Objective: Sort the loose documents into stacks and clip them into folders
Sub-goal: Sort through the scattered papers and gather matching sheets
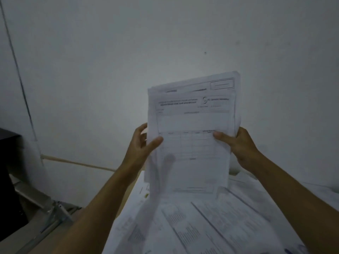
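I hold a stack of printed forms (192, 125) upright in front of the wall, its bottom edge just above the papers below. My left hand (141, 143) grips the stack's left edge, thumb across the front sheet. My right hand (238, 143) grips the right edge, thumb on the front too. The top sheet shows a header, a logo and a table; the text is blurred. Below lie several loose printed documents (211, 222), spread and overlapping on the surface. No folder or clip is visible.
A plain white wall (165, 43) fills the background. A dark cabinet or box (7, 180) stands at the left. A thin wooden strip (77, 163) runs along the wall. Metal brackets (55, 213) lie low at the left.
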